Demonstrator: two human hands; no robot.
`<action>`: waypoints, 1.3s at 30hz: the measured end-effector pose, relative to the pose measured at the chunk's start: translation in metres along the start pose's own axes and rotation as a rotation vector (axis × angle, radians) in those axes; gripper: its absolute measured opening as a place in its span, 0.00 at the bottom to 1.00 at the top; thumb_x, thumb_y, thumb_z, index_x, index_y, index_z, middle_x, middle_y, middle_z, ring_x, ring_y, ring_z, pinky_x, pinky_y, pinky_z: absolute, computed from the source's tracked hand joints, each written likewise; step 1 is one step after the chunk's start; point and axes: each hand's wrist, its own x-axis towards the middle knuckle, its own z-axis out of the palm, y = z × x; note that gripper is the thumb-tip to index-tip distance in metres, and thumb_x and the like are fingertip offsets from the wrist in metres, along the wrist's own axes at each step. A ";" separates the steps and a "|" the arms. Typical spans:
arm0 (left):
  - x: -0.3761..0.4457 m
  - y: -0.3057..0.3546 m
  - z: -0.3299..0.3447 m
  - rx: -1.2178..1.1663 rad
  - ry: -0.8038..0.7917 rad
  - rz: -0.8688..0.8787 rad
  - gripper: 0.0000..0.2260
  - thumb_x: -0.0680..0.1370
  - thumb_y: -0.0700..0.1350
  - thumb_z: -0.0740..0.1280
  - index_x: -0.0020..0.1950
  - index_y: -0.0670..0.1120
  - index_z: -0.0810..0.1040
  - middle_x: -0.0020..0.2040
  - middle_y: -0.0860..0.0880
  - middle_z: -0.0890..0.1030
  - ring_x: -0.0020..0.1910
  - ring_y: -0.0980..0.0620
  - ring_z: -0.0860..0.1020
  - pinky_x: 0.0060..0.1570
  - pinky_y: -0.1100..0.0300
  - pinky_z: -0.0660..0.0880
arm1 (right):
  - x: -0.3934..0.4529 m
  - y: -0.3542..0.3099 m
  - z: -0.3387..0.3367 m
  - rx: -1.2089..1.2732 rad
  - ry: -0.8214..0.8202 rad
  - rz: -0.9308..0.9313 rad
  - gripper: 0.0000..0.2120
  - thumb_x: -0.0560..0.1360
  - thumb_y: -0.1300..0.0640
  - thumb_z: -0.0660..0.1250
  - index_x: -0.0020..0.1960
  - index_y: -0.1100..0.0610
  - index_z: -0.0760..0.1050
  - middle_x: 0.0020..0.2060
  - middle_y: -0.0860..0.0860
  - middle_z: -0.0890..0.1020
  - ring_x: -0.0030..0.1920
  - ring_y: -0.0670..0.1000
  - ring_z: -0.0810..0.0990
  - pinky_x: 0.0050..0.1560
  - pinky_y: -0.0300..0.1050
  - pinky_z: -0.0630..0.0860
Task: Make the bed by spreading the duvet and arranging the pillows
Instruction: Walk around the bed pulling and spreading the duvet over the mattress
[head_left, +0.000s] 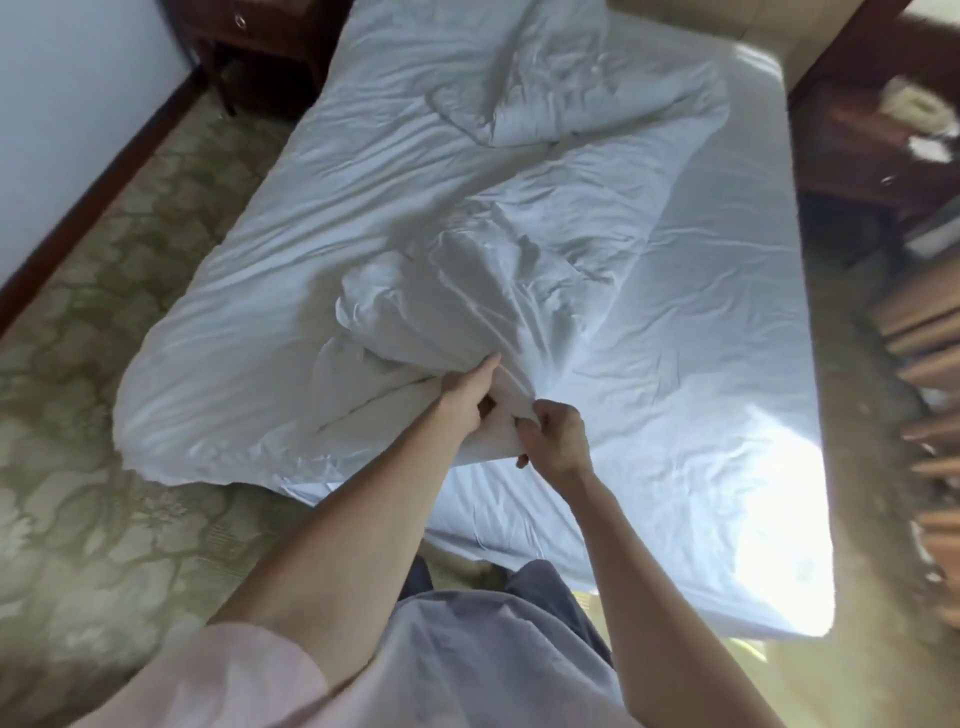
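Mostly white bed (675, 338), rumpled duvet (311, 291), patterned green carpet (104, 364)

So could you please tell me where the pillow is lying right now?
In the head view the pillow lies at the far end of the bed, near the headboard, above the bunched duvet that both hands grip.

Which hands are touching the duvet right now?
Touching, both: the head view shows the left hand and right hand gripping the bunched duvet edge.
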 end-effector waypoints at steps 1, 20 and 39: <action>-0.001 0.006 0.008 -0.067 0.007 -0.023 0.23 0.70 0.56 0.74 0.55 0.41 0.80 0.48 0.44 0.83 0.43 0.48 0.82 0.41 0.56 0.79 | 0.003 -0.002 -0.006 -0.009 -0.073 -0.013 0.08 0.71 0.66 0.61 0.34 0.66 0.73 0.22 0.55 0.78 0.23 0.52 0.79 0.27 0.46 0.75; -0.091 -0.013 0.095 0.949 0.118 0.565 0.26 0.75 0.53 0.71 0.67 0.40 0.72 0.60 0.43 0.80 0.60 0.44 0.78 0.57 0.54 0.75 | 0.141 -0.007 -0.095 -0.029 -0.428 0.286 0.22 0.74 0.43 0.68 0.52 0.63 0.80 0.35 0.54 0.78 0.34 0.51 0.75 0.34 0.41 0.72; -0.072 -0.002 0.132 -0.413 0.004 0.326 0.09 0.79 0.31 0.60 0.46 0.41 0.78 0.34 0.45 0.79 0.29 0.53 0.79 0.30 0.63 0.77 | 0.117 0.018 -0.185 -0.131 -0.531 0.262 0.20 0.81 0.43 0.59 0.48 0.59 0.77 0.37 0.52 0.79 0.33 0.48 0.78 0.35 0.37 0.72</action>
